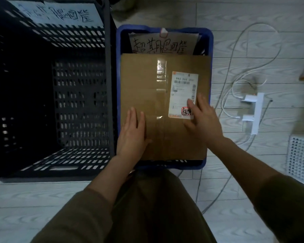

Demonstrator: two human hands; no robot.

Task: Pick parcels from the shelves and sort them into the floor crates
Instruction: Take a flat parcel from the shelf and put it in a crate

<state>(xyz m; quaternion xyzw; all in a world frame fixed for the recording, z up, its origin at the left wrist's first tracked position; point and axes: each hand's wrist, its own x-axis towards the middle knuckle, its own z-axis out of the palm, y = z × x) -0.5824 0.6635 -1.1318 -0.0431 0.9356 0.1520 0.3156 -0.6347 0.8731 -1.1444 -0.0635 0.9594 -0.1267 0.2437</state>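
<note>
Here | flat cardboard parcel [147,95] | blue plastic crate [210,41] | both hands [132,132] flat

I'm looking at a plain brown box [140,88], its white label [182,88] carrying black barcodes and a red stamp. The blue crate [182,31] is showing solid colour, the black crate [81,102] a slotted grid, the floor [235,16] pale grey woodgrain.

crates 2 (black crate [81,102] 9 o'clock, blue crate [210,39] 12 o'clock) | parcel [144,88] 1 | paper signs [160,47] 2 | hands [132,130] 2 | power strip [254,113] 1
</note>
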